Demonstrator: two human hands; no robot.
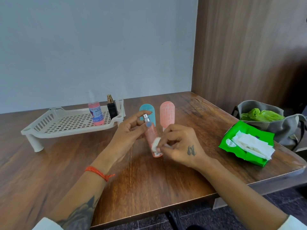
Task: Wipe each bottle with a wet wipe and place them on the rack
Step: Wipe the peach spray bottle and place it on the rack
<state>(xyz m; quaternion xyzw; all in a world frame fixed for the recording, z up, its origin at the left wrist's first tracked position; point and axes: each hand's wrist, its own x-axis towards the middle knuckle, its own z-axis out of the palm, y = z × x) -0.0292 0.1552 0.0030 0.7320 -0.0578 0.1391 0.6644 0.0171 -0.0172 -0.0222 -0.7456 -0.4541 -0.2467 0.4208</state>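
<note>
My left hand (131, 130) grips a slim pink spray bottle (152, 138) by its silver nozzle end, holding it tilted above the table. A folded wet wipe (157, 143) is pinched in my right hand (181, 146) and pressed against the bottle's lower body. Behind the hands stand a teal bottle (151, 115) and a pink bottle (167, 113). The white slotted rack (66, 123) at the left carries a pink spray bottle (96, 113) and a black bottle with a gold top (111, 107) at its right end.
A green pack of wet wipes (245, 143) lies open at the right, with white wipes spilling out. A grey bag (282, 127) with something green inside sits at the table's right edge. The wooden table (149, 180) meets a wall behind and a wood panel at the right.
</note>
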